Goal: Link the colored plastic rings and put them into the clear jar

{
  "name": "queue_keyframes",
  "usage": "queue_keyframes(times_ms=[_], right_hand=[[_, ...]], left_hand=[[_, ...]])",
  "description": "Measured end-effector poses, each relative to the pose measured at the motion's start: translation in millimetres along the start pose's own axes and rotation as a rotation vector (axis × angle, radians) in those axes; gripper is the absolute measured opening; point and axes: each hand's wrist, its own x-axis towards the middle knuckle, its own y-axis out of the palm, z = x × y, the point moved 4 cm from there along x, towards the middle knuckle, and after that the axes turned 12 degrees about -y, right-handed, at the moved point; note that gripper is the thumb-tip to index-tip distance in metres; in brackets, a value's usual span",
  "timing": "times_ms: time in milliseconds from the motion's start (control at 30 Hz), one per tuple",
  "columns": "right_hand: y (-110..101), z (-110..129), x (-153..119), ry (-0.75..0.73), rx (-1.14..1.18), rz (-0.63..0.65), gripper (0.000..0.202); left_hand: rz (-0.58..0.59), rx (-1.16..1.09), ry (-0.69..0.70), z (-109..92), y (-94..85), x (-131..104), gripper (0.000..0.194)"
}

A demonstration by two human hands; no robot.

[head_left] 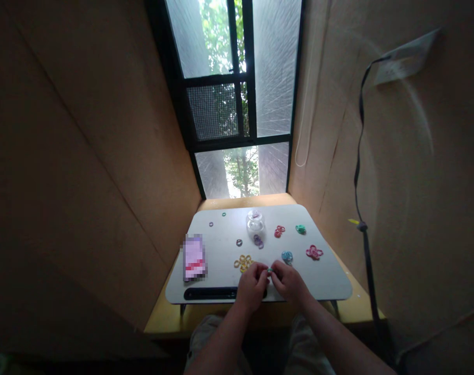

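Note:
Near the front edge of a white table (221,260), my left hand (253,284) and my right hand (287,281) meet fingertip to fingertip. Between them they pinch a small green ring (270,271). Yellow rings (243,263) lie just beyond my left hand, and blue rings (287,256) just beyond my right. Farther back are purple rings (258,241), a dark ring pile (239,242), red rings (279,231), green rings (300,229) and pink rings (314,252). A clear jar (255,223) stands at the back middle.
A pixelated pink and purple packet (194,258) lies at the table's left. A black slotted tray (210,293) runs along the front edge, partly behind my left hand. Two single rings, purple (210,224) and green (223,214), lie back left. A black cord (360,156) hangs at right.

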Motion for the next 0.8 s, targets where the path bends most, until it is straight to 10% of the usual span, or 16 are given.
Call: queue_keyframes(times_ms=[800], right_hand=[[0.1, 0.4, -0.9, -0.023, 0.114, -0.001, 0.011]], left_hand=[[-0.058, 0.122, -0.002, -4.2, -2.7, -0.6, 0.017]])
